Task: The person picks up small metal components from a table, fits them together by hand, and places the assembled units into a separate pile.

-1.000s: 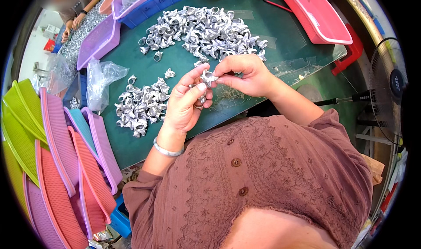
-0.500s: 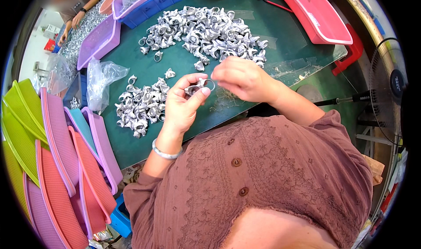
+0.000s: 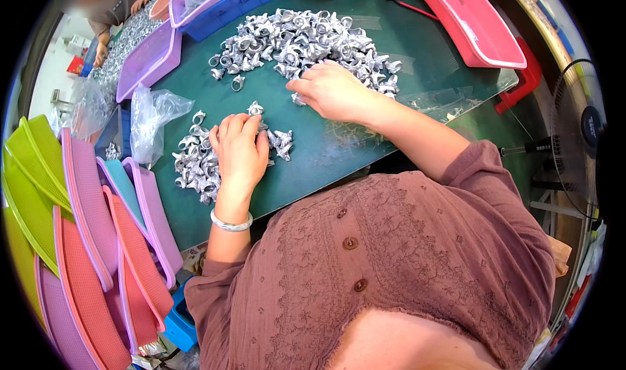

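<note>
My left hand is palm down, its fingers stretched over a smaller heap of silver-grey metal rings. A few more rings lie beside its thumb, apart from the heap's main part. At the near edge of the large ring heap is my right hand, with bent fingers over a single ring. That ring rests on the green table; whether the fingertips touch it I cannot tell. Each ring has a round band and a raised, pointed top. The right thumb is mostly hidden.
Purple and blue baskets stand at the far left beside a clear plastic bag. Stacked colourful baskets fill the near left. Red-handled pliers and a pink tray are far right, a fan beyond. Another person works at far left.
My left hand has moved left and down onto the smaller heap, letting go of the rings it held. My right hand has moved left and away to the large heap's edge.
</note>
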Tool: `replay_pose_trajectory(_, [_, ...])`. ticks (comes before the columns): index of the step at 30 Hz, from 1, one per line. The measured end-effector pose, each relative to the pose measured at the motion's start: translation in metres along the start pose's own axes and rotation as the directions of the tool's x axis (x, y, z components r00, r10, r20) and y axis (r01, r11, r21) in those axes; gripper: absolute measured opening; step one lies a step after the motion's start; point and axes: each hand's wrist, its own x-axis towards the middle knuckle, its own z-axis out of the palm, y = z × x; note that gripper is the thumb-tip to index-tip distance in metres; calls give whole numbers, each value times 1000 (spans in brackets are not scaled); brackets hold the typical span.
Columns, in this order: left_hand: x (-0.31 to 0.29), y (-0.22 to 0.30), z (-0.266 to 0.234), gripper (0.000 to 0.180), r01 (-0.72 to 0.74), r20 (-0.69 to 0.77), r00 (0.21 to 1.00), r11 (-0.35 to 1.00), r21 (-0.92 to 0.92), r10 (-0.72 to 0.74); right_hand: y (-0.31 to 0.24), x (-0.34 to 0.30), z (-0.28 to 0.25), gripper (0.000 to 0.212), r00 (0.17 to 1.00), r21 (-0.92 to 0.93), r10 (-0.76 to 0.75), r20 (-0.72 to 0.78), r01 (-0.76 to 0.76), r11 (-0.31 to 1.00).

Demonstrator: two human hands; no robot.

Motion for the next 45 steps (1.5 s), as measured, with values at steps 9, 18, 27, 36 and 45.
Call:
replay_pose_trajectory(9, [5,8,-6,30,4,-46,999,992,-126,-10,-3,8,-21,13,925,474,268,269,-369,799])
replay_pose_trajectory(18, [16,37,-12,32,342,327,937,139,-929,-120,-21,-10,-49,12,923,898,262,282,-350,266])
replay_pose_trajectory(27, [17,39,-8,40,478,507,860,-435,-763,54,-31,-23,-47,14,888,190,-282,-364,367,911])
replay_pose_trajectory(36, [12,39,-6,32,467,501,865,-400,-789,24,-30,-29,-41,17,887,198,-303,-349,385,901])
replay_pose_trajectory(45, [11,27,4,28,478,608,794,-604,-637,-12,12,-17,-11,14,983,-5,34,-181,-35,999])
